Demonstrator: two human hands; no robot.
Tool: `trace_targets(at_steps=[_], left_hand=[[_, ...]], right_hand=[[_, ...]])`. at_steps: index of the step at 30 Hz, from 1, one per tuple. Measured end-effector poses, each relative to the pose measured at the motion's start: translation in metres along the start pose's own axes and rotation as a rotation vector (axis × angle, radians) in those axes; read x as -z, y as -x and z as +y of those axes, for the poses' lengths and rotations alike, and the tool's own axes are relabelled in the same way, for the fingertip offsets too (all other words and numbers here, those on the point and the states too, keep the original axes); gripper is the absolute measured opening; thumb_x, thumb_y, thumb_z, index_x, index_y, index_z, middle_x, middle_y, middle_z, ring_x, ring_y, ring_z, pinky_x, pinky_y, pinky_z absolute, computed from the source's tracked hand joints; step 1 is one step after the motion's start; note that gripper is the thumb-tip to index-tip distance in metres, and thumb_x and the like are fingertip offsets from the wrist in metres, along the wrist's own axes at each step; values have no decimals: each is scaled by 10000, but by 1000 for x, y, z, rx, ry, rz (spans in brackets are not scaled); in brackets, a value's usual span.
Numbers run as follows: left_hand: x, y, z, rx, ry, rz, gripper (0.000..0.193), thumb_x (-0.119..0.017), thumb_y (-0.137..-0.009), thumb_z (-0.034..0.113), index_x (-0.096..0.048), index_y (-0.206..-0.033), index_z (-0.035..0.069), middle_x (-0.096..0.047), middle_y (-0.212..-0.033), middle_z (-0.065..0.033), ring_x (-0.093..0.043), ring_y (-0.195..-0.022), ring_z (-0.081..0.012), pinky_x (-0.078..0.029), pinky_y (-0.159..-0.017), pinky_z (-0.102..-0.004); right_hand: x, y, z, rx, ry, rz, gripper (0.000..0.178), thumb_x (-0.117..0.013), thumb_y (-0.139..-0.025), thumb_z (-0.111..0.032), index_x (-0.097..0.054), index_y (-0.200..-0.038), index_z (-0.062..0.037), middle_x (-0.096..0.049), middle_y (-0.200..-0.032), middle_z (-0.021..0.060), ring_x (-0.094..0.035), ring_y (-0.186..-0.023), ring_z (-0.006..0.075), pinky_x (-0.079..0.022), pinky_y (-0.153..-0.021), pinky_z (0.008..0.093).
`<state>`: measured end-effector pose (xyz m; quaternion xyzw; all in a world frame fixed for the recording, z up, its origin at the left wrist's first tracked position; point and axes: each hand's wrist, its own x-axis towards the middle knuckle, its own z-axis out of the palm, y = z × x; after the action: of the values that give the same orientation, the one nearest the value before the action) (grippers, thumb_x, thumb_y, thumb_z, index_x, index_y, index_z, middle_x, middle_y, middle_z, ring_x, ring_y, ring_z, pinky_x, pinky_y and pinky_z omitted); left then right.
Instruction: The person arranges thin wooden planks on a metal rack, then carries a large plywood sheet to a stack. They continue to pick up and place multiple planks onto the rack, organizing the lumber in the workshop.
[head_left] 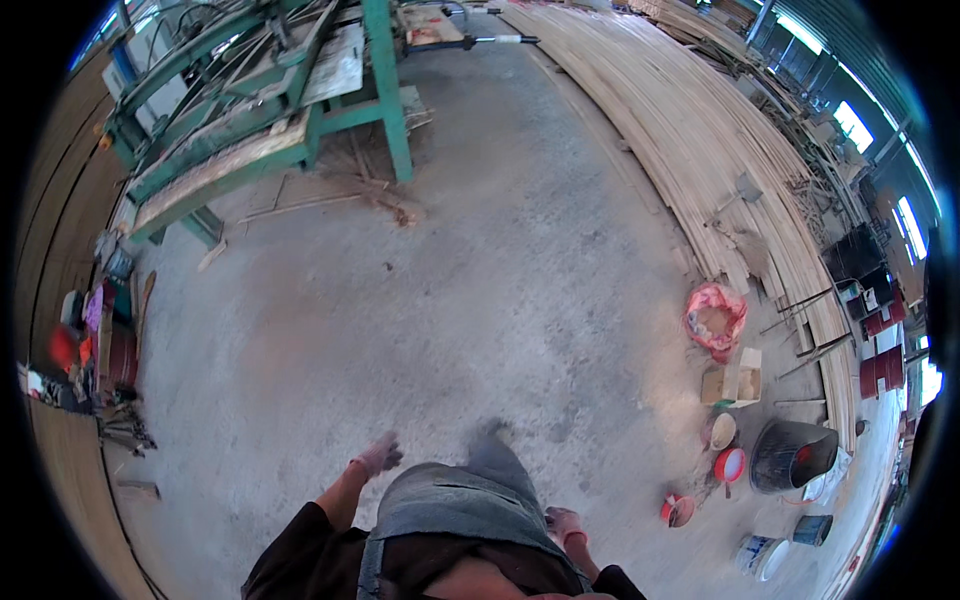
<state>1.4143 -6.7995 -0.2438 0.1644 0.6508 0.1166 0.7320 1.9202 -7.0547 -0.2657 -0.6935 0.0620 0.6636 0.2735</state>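
Note:
My left hand (379, 456), in a pinkish work glove, hangs in the air left of my grey apron (445, 498). Its fingers are loosely stretched, with nothing seen in them. On the other side of the apron hangs my right hand (564, 523), gloved alike. Its fingers look loose and apart, partly blurred, and no object shows in it. Neither hand touches anything that I can make out. Beneath both lies the dusty concrete floor (440, 330).
A green-framed machine (390, 100) stands ahead on the left. Long wooden boards (680, 130) stretch along the right. Nearer right are a pink sack (716, 320), a cardboard box (735, 382), a red bucket (677, 510), a black tub (785, 455) and a white bucket (762, 557).

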Motion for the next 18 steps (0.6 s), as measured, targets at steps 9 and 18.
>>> trace_targets(at_steps=[9,18], left_hand=[[-83,-53,144,271,28,59,921,-372,-981,747,-411,-1535,13,-587,-1435,-224,-638,-1123,-360,-488,-954,-490],[-219,-293,534,-17,-102,-155,828,-463,-1037,591,-320,-1582,-16,-466,-1549,-229,-582,-1278,-350,-497,-1034,-476]], right_hand=[[0,-66,-419,264,78,91,424,-680,-985,-270,-567,-1336,-60,-755,-992,215,-717,-677,288,-593,-568,410],[3,-154,-601,636,1467,202,342,-616,-960,-287,-717,-1218,-85,-763,-1068,191,-742,-910,367,-600,-776,497]])
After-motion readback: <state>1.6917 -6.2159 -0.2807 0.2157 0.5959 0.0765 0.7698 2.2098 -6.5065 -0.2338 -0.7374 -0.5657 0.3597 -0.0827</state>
